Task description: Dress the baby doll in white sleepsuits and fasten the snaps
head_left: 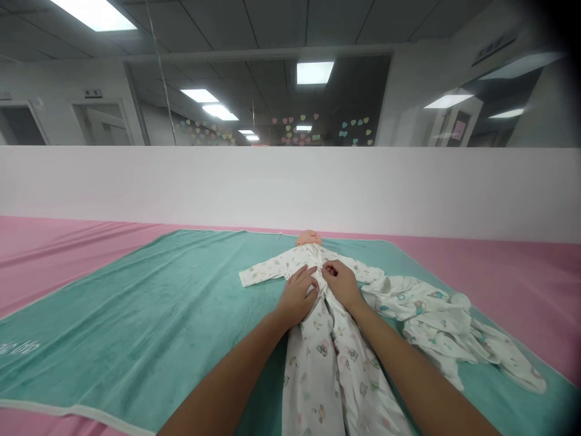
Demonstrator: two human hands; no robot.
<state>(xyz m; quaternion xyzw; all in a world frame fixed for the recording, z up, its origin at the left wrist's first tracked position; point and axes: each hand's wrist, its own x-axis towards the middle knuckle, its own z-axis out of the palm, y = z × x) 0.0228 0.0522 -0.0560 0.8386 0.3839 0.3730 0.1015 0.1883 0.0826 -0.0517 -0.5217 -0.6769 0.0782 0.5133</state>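
Observation:
A baby doll lies on its back on a teal blanket, dressed in a white printed sleepsuit. Its head points away from me. My left hand rests on the suit's chest, fingers curled and pinching the left edge of the front opening. My right hand pinches the right edge of the same opening, fingers closed on the cloth. The two hands almost touch at the doll's chest. The suit's sleeves are spread out to both sides.
A second white garment with teal prints lies crumpled on the blanket to the right. The blanket covers a pink surface. A low white wall runs behind, with glass panes above it.

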